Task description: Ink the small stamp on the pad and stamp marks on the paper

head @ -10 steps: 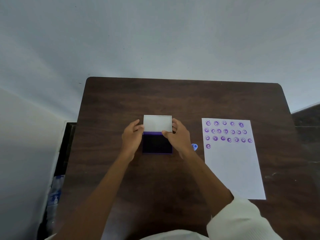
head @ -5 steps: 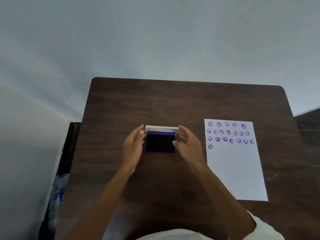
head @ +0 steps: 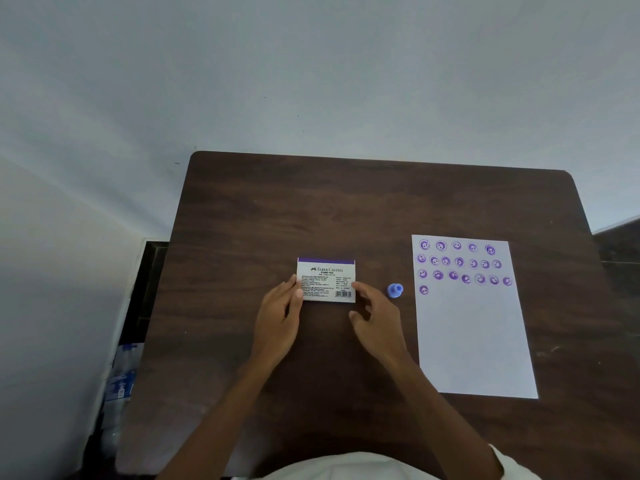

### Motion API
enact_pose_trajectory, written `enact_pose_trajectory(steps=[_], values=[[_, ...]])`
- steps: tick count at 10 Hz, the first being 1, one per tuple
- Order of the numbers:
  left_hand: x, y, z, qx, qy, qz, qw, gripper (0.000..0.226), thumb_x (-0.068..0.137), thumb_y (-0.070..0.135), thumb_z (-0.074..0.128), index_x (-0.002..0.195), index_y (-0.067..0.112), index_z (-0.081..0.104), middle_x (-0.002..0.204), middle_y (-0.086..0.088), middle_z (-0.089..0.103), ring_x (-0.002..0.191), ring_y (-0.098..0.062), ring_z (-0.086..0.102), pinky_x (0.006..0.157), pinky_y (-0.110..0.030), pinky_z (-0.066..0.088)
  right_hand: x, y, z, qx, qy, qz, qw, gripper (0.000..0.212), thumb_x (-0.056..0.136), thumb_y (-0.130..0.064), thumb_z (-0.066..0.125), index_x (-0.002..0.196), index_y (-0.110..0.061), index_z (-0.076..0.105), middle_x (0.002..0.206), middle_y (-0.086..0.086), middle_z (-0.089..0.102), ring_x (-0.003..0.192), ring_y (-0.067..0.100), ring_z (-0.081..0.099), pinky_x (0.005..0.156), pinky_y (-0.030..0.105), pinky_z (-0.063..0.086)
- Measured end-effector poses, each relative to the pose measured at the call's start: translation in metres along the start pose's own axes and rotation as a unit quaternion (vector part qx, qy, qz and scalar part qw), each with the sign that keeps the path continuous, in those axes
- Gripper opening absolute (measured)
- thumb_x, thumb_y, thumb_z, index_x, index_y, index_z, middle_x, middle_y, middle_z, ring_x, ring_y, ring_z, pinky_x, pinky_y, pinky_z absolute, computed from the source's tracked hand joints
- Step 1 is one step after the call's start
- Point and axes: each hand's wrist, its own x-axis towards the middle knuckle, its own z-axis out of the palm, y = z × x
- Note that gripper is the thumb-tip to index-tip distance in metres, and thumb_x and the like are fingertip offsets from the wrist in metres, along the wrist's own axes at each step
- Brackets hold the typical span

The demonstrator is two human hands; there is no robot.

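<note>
The stamp pad [head: 326, 279] lies in the middle of the table with its white printed lid down over the ink. My left hand [head: 280, 315] touches the pad's left edge with thumb and fingertips. My right hand [head: 374, 317] hovers just off the pad's lower right corner, fingers spread, holding nothing. The small blue stamp [head: 394, 290] lies on the table between the pad and the paper, untouched. The white paper [head: 474, 337] lies at the right, with three rows of purple round marks and one more mark below them near its top.
The dark wooden table [head: 346, 209] stands against a pale wall. A plastic bottle [head: 119, 386] sits on the floor past the table's left edge. A white sleeve shows at the bottom right.
The pad's lid swung down from upright to flat over the ink. My right hand drew back from the lid and uncovered the blue stamp.
</note>
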Motion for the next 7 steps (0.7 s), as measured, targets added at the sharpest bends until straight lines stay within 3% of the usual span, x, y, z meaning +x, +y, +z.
enact_pose_trajectory(steps=[3, 4, 5, 7], values=[[-0.002, -0.009, 0.001, 0.062, -0.010, 0.048, 0.997, 0.042, 0.105, 0.030, 0.047, 0.146, 0.022, 0.047, 0.154, 0.008, 0.042, 0.144, -0.012, 0.033, 0.119, -0.034, 0.028, -0.001, 0.001, 0.003, -0.043, 0.012, -0.022, 0.999, 0.052, 0.085, -0.010, 0.068, 0.133, -0.019, 0.048, 0.139, 0.002, 0.052, 0.127, 0.015, 0.047, 0.106, 0.035, 0.043], [-0.006, -0.010, 0.003, 0.124, -0.020, 0.074, 0.989, 0.050, 0.105, 0.041, 0.040, 0.153, 0.029, 0.035, 0.163, 0.005, 0.026, 0.149, -0.013, 0.022, 0.117, -0.035, 0.026, -0.006, -0.004, 0.005, -0.115, 0.042, -0.097, 0.988, 0.047, 0.089, -0.018, 0.063, 0.134, -0.017, 0.047, 0.141, 0.004, 0.049, 0.130, 0.016, 0.043, 0.107, 0.035, 0.042], [-0.007, -0.009, 0.006, 0.196, 0.029, 0.153, 0.968, 0.058, 0.101, 0.047, 0.035, 0.154, 0.022, 0.035, 0.163, -0.004, 0.026, 0.149, -0.021, 0.024, 0.116, -0.036, 0.027, -0.009, -0.010, 0.009, -0.164, 0.050, -0.179, 0.969, 0.046, 0.091, -0.019, 0.060, 0.134, -0.013, 0.046, 0.142, 0.009, 0.047, 0.133, 0.020, 0.040, 0.106, 0.041, 0.043], [0.000, 0.008, 0.012, 0.273, 0.062, 0.218, 0.935, 0.065, 0.102, 0.047, 0.031, 0.157, 0.014, 0.022, 0.166, -0.011, 0.016, 0.154, -0.025, 0.011, 0.123, -0.045, 0.018, -0.007, -0.021, 0.016, -0.225, 0.069, -0.209, 0.949, 0.060, 0.098, -0.043, 0.042, 0.147, -0.015, 0.023, 0.157, 0.006, 0.024, 0.146, 0.019, 0.012, 0.118, 0.041, 0.020]])
